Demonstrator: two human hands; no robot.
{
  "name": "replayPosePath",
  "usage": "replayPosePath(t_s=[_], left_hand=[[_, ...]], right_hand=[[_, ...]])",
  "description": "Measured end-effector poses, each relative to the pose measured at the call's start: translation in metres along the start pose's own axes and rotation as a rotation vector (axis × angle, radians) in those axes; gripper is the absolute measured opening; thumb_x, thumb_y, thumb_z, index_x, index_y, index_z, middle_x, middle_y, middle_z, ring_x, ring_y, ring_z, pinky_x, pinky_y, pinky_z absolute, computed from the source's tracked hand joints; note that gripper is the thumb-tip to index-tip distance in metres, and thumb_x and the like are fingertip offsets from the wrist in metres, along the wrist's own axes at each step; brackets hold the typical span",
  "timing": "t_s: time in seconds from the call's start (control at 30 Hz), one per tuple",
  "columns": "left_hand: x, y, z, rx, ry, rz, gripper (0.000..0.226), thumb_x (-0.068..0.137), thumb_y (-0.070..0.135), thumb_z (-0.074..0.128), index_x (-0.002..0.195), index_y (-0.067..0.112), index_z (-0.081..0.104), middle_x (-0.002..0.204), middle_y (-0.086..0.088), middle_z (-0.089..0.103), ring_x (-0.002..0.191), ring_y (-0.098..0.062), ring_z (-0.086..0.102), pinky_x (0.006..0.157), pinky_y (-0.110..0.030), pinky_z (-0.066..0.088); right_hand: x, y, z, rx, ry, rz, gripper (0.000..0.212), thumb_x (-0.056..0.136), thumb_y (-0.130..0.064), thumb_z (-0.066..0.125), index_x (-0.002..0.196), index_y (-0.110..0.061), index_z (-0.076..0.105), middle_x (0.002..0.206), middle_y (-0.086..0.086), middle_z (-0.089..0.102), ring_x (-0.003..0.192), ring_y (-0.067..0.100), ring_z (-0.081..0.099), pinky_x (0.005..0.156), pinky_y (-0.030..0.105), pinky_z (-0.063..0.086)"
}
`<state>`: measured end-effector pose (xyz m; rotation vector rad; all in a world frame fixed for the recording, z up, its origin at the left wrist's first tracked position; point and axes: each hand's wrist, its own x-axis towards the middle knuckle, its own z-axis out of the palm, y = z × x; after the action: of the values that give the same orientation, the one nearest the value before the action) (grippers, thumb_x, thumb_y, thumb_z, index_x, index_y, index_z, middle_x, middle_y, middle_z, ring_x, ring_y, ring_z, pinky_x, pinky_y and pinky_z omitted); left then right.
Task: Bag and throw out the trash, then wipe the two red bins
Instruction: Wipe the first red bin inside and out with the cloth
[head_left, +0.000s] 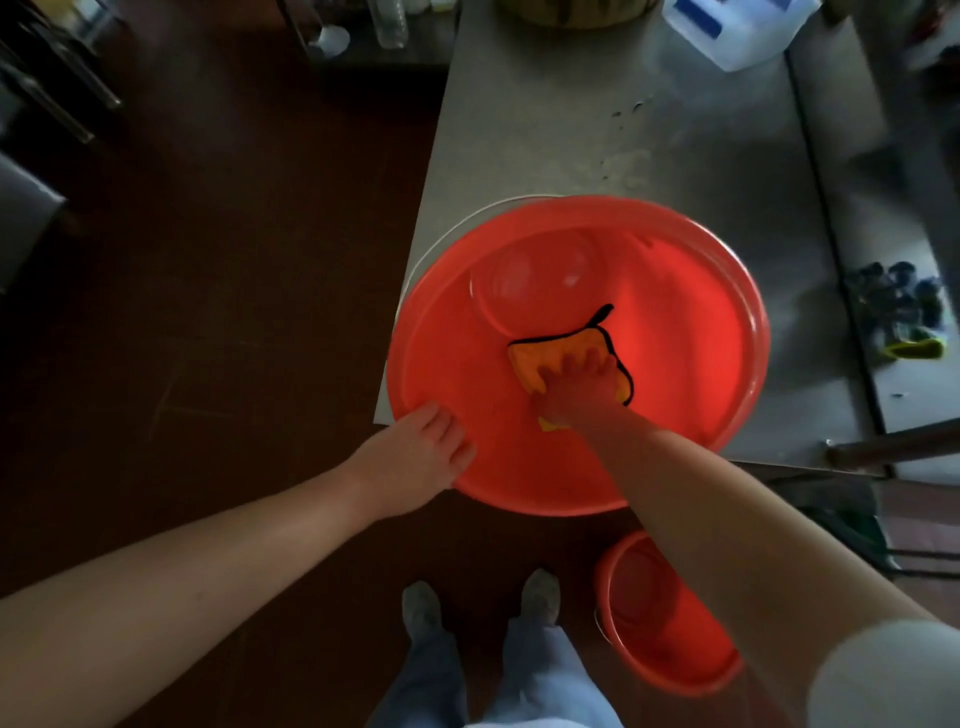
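**Cloth pressed into the big red bin**

The wide red bin (685, 332) sits at the centre of the frame, on the near corner of a grey metal table (571, 119). The right hand (576, 387) presses an orange cloth (558, 353) against the bin's floor, fingers spread flat. The left hand (415, 457) rests on the bin's lower-left rim, fingers relaxed over the edge. A smaller red bin (670, 654) stands on the floor at lower right.
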<state>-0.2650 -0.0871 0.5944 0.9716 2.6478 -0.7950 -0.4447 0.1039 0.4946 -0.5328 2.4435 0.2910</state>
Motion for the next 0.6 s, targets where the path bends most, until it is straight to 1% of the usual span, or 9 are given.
replayPosePath(t_s=[0.1, 0.2, 0.33, 0.4, 0.43, 0.5, 0.53, 0.57, 0.6], left_hand=[[-0.002, -0.008, 0.0, 0.014, -0.021, 0.002, 0.055, 0.103, 0.044, 0.04, 0.146, 0.012, 0.046, 0.14, -0.024, 0.053, 0.125, -0.042, 0.053, 0.113, -0.054, 0.032], [-0.002, -0.018, -0.009, 0.02, -0.025, 0.009, 0.051, 0.099, 0.046, 0.049, 0.14, 0.015, 0.053, 0.132, -0.02, 0.058, 0.118, -0.039, 0.057, 0.11, -0.051, 0.036], [-0.002, -0.035, -0.022, 0.049, -0.069, 0.034, 0.049, 0.097, 0.049, 0.053, 0.136, 0.019, 0.057, 0.127, -0.016, 0.06, 0.113, -0.036, 0.057, 0.108, -0.049, 0.034], [-0.006, -0.048, -0.03, 0.073, -0.063, 0.063, 0.044, 0.095, 0.047, 0.057, 0.13, 0.022, 0.062, 0.121, -0.013, 0.064, 0.11, -0.033, 0.06, 0.108, -0.047, 0.036], [-0.009, -0.056, -0.035, 0.083, -0.047, 0.077, 0.037, 0.094, 0.044, 0.06, 0.123, 0.024, 0.066, 0.114, -0.01, 0.067, 0.106, -0.031, 0.063, 0.106, -0.046, 0.039], [-0.014, -0.073, -0.044, 0.118, -0.001, 0.097, 0.014, 0.085, 0.034, 0.071, 0.099, 0.032, 0.073, 0.092, 0.002, 0.071, 0.089, -0.021, 0.067, 0.1, -0.04, 0.046], [-0.015, -0.08, -0.046, 0.148, 0.01, 0.1, 0.011, 0.081, 0.029, 0.073, 0.091, 0.035, 0.075, 0.085, 0.007, 0.07, 0.084, -0.017, 0.068, 0.1, -0.038, 0.047], [-0.016, -0.087, -0.049, 0.176, 0.005, 0.105, 0.015, 0.083, 0.024, 0.071, 0.092, 0.035, 0.076, 0.086, 0.008, 0.071, 0.088, -0.016, 0.068, 0.106, -0.04, 0.044], [-0.016, -0.093, -0.051, 0.186, -0.02, 0.105, 0.022, 0.09, 0.019, 0.062, 0.102, 0.033, 0.075, 0.097, 0.005, 0.071, 0.099, -0.019, 0.066, 0.115, -0.046, 0.034]], right_hand=[[-0.024, -0.003, 0.004, 0.004, -0.013, -0.012, 0.067, 0.095, -0.066, 0.034, 0.156, -0.041, 0.023, 0.168, 0.006, 0.013, 0.153, 0.045, 0.001, 0.119, 0.065, 0.0], [-0.059, -0.009, 0.008, 0.0, 0.005, -0.013, 0.067, 0.094, -0.067, 0.03, 0.156, -0.042, 0.022, 0.168, 0.004, 0.015, 0.152, 0.045, 0.006, 0.118, 0.064, 0.006], [-0.105, -0.012, 0.01, 0.009, -0.012, -0.042, 0.07, 0.09, -0.073, 0.023, 0.154, -0.045, 0.021, 0.165, 0.0, 0.019, 0.151, 0.043, 0.012, 0.116, 0.06, 0.014], [-0.124, -0.009, 0.008, -0.013, -0.016, -0.067, 0.076, 0.085, -0.078, 0.02, 0.154, -0.047, 0.019, 0.164, -0.002, 0.021, 0.149, 0.04, 0.016, 0.115, 0.058, 0.019], [-0.133, -0.008, 0.006, -0.03, -0.018, -0.086, 0.08, 0.082, -0.081, 0.019, 0.154, -0.047, 0.017, 0.164, -0.003, 0.022, 0.149, 0.039, 0.018, 0.114, 0.057, 0.021], [-0.146, -0.005, 0.003, -0.077, -0.024, -0.144, 0.09, 0.077, -0.088, 0.029, 0.155, -0.046, 0.016, 0.163, -0.003, 0.024, 0.147, 0.037, 0.024, 0.113, 0.054, 0.028], [-0.152, -0.004, 0.003, -0.103, -0.019, -0.169, 0.094, 0.075, -0.088, 0.039, 0.155, -0.046, 0.016, 0.162, -0.003, 0.026, 0.145, 0.036, 0.027, 0.111, 0.053, 0.031], [-0.157, -0.003, 0.003, -0.128, 0.0, -0.18, 0.096, 0.074, -0.085, 0.049, 0.155, -0.046, 0.016, 0.161, -0.004, 0.028, 0.143, 0.035, 0.031, 0.11, 0.052, 0.034], [-0.162, -0.002, 0.003, -0.157, 0.03, -0.183, 0.096, 0.074, -0.078, 0.058, 0.155, -0.047, 0.016, 0.159, -0.004, 0.03, 0.141, 0.034, 0.034, 0.108, 0.051, 0.035]])
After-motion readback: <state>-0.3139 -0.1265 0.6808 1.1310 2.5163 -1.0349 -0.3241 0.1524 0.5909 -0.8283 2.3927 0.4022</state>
